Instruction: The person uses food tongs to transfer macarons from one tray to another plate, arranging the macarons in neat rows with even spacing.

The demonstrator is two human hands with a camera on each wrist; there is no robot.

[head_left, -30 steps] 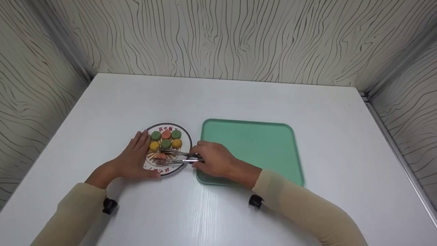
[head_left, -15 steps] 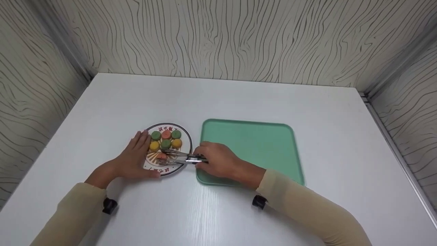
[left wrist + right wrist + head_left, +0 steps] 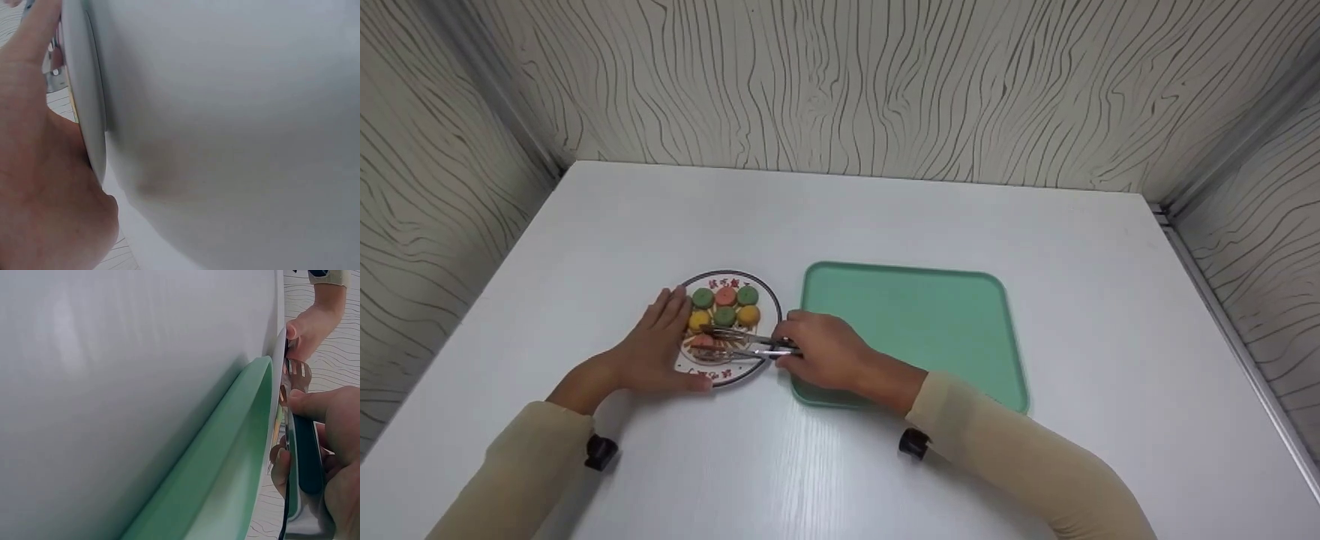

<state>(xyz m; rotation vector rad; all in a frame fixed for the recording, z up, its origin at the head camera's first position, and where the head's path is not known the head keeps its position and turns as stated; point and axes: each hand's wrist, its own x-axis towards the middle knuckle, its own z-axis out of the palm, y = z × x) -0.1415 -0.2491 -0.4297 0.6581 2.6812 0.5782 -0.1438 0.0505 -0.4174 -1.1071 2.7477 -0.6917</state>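
A round white plate point(image 3: 766, 300) with a dark rim and red lettering carries several macarons: green point(image 3: 703, 298), yellow point(image 3: 699, 321) and orange. My left hand point(image 3: 649, 352) lies along the plate's left edge, fingers straight, thumb at the near rim. In my right hand point(image 3: 829, 349) I grip metal serving tongs point(image 3: 754, 340) with dark handle grips point(image 3: 308, 455). Their slotted ends reach over the plate, one on each side of the orange macaron point(image 3: 703, 343) nearest me, partly covering it. In the right wrist view the slotted tip point(image 3: 299, 374) shows close to my left thumb.
A green rectangular tray point(image 3: 915, 300) lies right of the plate, with my right hand and forearm over its left and near part. Both stand on a white table point(image 3: 840, 217). Wood-grain panels point(image 3: 840, 82) close off the back and sides.
The tongs moved slightly right, then back left with my right hand. The orange macaron between their ends now sits further left on the plate. My left hand has stayed put.
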